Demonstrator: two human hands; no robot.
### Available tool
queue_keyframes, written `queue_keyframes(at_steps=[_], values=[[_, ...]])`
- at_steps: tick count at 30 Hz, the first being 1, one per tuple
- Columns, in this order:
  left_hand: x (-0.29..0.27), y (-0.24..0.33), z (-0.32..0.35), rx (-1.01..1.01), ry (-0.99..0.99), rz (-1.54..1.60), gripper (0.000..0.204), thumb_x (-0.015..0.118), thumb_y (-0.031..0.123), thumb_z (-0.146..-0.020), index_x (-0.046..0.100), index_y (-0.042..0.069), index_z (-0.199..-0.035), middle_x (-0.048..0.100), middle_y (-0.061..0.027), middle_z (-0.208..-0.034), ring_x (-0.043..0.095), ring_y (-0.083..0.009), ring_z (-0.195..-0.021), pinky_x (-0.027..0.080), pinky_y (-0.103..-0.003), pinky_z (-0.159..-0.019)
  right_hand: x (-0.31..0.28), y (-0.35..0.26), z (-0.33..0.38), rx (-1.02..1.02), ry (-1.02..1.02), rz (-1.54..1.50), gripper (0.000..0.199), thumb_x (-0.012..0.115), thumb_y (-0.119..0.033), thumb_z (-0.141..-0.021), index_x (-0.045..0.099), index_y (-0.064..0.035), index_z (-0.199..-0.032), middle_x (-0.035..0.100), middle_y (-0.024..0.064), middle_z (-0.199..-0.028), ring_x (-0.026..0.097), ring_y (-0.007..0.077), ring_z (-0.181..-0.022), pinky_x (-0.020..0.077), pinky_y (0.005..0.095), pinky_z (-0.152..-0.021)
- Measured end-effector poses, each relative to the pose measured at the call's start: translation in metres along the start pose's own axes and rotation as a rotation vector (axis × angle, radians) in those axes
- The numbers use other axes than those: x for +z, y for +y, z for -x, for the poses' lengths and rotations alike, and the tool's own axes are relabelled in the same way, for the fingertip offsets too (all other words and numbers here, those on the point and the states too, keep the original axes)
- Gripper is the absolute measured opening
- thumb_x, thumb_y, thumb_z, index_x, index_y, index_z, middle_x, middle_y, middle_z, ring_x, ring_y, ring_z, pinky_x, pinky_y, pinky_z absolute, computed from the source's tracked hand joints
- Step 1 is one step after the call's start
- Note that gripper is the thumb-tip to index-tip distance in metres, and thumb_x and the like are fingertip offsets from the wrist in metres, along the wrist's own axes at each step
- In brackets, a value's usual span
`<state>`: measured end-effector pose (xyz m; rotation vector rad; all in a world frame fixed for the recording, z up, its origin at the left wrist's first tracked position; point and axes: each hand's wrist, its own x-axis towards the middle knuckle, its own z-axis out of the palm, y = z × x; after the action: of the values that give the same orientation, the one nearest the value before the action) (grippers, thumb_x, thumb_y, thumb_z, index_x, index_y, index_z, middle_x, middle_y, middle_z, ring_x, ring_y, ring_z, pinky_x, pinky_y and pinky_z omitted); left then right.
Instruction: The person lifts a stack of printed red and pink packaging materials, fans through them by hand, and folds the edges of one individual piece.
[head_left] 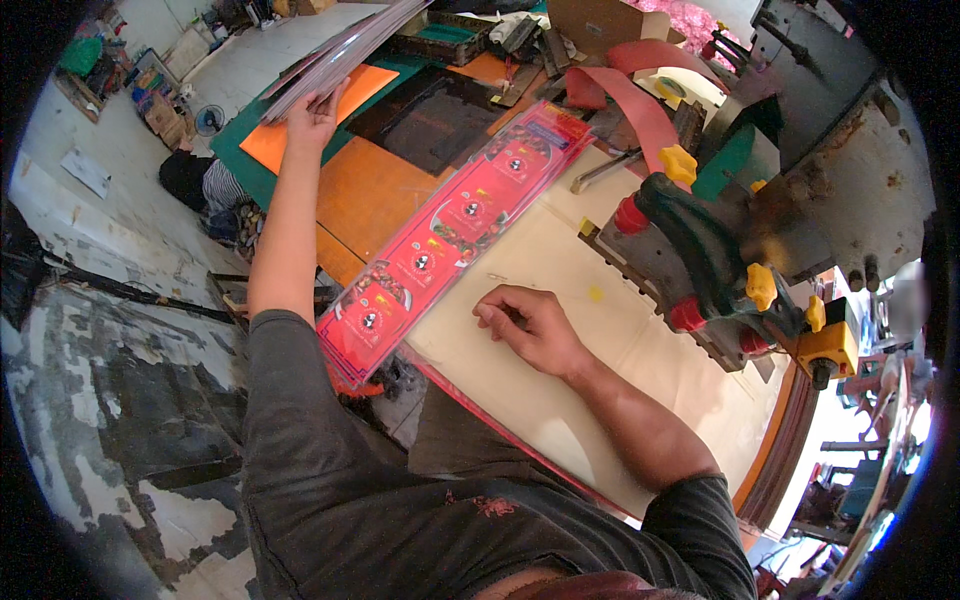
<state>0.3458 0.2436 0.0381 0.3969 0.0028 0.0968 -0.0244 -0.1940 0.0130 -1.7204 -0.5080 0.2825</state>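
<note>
My left hand is stretched out far to the upper left and grips the edge of a stack of glossy printed sheets lifted above the green and orange table. My right hand rests with curled fingers on the cream work surface, holding nothing. Between the two hands a long red printed strip with round emblems lies diagonally across the table, its near end hanging over the edge.
A heavy press machine with red rollers and yellow knobs stands to the right. A dark sheet and an orange sheet lie on the table. Red belts lie at the back. A person crouches on the floor.
</note>
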Motion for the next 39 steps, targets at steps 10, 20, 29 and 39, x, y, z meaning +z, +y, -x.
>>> queue_keyframes(at_steps=[10,20,29,39], values=[[0.041,-0.05,0.011,0.062,-0.008,0.047,0.042,0.045,-0.006,-0.103,0.045,-0.019,-0.144,0.052,-0.0381,-0.147,0.051,-0.0637,-0.135,0.058,-0.06,-0.11,-0.002,0.006,0.0,-0.034,0.014,0.007,0.02,0.063,-0.017,-0.11,0.07,0.0019,-0.109,0.071,0.005,-0.089,0.065,0.0099,-0.076,0.0545,0.0282,-0.069],[0.048,-0.049,0.018,-0.013,0.005,0.015,0.043,0.046,-0.002,-0.101,0.046,-0.025,-0.137,0.057,-0.0395,-0.141,0.059,-0.0574,-0.131,0.061,-0.052,-0.108,-0.002,0.008,0.0,-0.095,0.031,0.119,0.019,0.065,-0.017,-0.109,0.071,0.001,-0.109,0.071,0.0047,-0.088,0.066,0.0105,-0.074,0.0539,0.0289,-0.068],[0.06,-0.045,0.025,-0.079,0.087,0.121,0.053,0.049,0.001,-0.099,0.036,-0.021,-0.146,0.048,-0.0406,-0.15,0.054,-0.0572,-0.136,0.06,-0.054,-0.109,-0.002,0.006,0.0,-0.088,0.026,0.112,0.019,0.065,-0.017,-0.109,0.071,0.0015,-0.109,0.071,0.0055,-0.088,0.065,0.0104,-0.074,0.0538,0.0289,-0.068],[0.051,-0.045,0.027,-0.131,0.15,0.122,0.058,0.058,0.0,-0.091,0.041,-0.019,-0.143,0.051,-0.0378,-0.149,0.055,-0.0553,-0.137,0.058,-0.053,-0.113,-0.001,0.003,0.001,-0.083,0.036,0.07,0.015,0.066,-0.015,-0.105,0.07,0.0001,-0.107,0.069,0.0163,-0.088,0.066,0.024,-0.074,0.0544,0.0385,-0.071]])
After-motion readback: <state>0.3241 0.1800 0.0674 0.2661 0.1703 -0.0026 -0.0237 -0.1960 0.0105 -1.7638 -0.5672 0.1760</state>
